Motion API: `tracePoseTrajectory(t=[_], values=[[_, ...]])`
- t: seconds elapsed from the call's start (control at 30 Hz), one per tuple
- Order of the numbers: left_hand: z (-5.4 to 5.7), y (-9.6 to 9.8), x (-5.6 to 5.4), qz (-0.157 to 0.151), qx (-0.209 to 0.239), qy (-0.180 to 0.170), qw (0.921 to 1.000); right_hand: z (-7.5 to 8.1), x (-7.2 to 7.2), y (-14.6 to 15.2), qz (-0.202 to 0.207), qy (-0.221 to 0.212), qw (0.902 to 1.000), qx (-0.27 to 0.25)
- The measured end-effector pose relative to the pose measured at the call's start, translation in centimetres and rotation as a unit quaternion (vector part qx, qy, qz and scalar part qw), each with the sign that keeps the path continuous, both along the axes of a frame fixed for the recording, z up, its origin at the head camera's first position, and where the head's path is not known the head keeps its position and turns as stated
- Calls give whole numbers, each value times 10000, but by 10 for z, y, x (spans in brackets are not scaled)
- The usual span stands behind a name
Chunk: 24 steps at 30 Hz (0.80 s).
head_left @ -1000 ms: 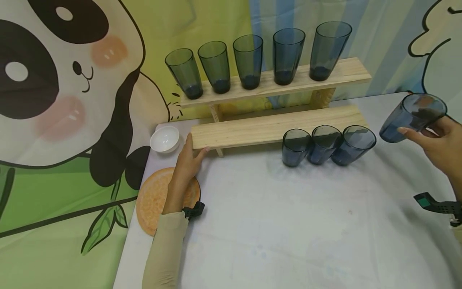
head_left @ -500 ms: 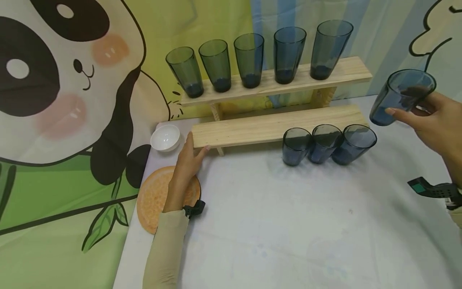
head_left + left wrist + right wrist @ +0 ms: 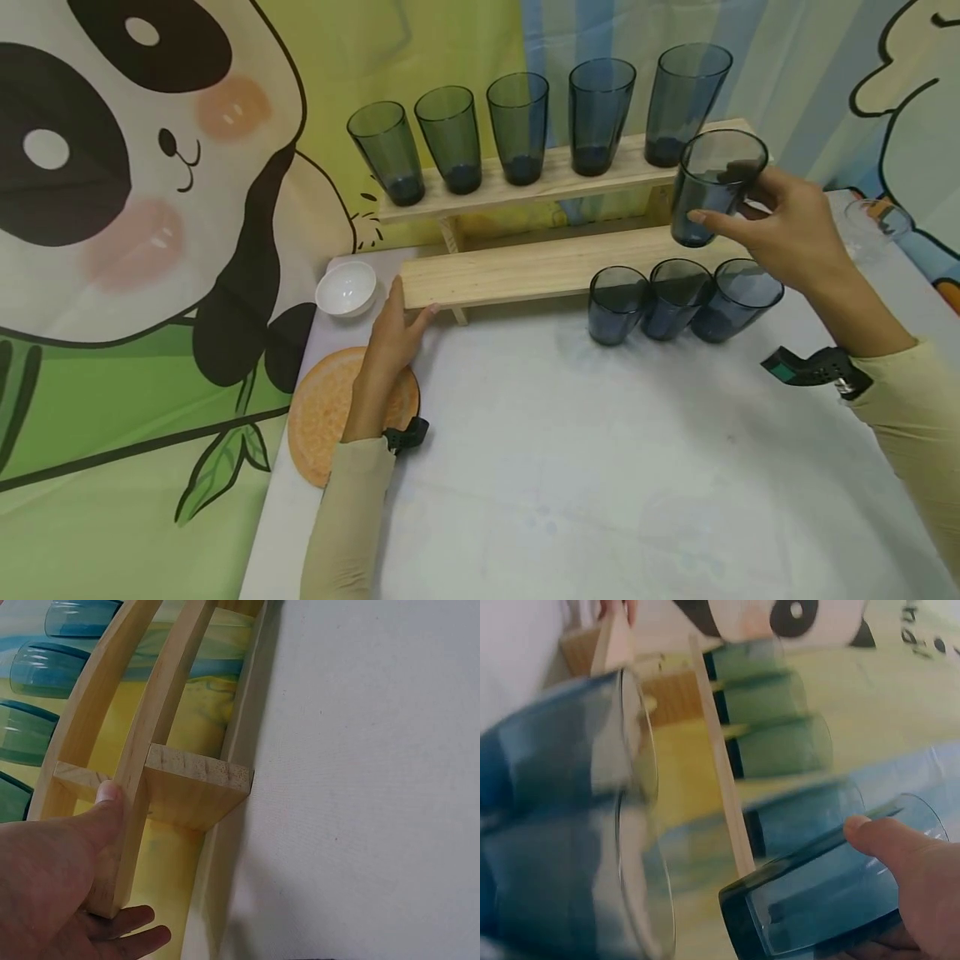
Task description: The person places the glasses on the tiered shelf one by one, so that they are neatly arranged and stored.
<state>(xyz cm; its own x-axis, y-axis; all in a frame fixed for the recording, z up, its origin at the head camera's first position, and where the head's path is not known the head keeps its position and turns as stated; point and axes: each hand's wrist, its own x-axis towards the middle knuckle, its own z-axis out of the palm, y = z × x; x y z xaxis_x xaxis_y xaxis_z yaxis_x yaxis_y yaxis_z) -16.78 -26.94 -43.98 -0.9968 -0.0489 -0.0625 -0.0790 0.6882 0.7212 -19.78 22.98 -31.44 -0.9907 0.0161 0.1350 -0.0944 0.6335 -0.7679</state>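
Note:
A two-tier wooden shelf (image 3: 510,267) stands at the back of the table. My left hand (image 3: 389,337) grips the left end of its lower board; in the left wrist view the thumb (image 3: 109,793) lies against the board and the fingers wrap round its end. My right hand (image 3: 791,229) holds a dark blue-grey drinking glass (image 3: 708,200) by its side, above the right part of the lower board. The glass is tilted slightly, and my hand hides part of its right side. Several matching glasses (image 3: 518,125) line the upper board. Three more glasses (image 3: 677,296) stand on the table in front.
At the table's left edge sit a small white bowl (image 3: 346,288) and a round orange patterned mat (image 3: 322,425), partly under my left arm. A clear object (image 3: 870,225) lies at the back right. A printed panda curtain (image 3: 150,183) hangs behind.
My right hand has carried the glass leftward from the table's right side to over the lower board. The left hand keeps its hold on the shelf, unmoved.

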Motion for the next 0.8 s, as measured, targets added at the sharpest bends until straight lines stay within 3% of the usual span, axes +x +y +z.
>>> tracePoseTrajectory(t=[0.2,0.43,0.6,0.8], values=[[-1,-2,0,22,21,40,10000,7,-3,-51,796,29,9961,-367],[-6,-5,0,39,-48,169,9998,6,2,-114,1666,-69,9821,-878],[-5,-4,1,24,-27,186,9998,-3,5,-165,1999,81,9725,-1196],[-2,-3,-1,-16,-74,191,9998,-20,3,-218,2123,43,9667,-1426]])
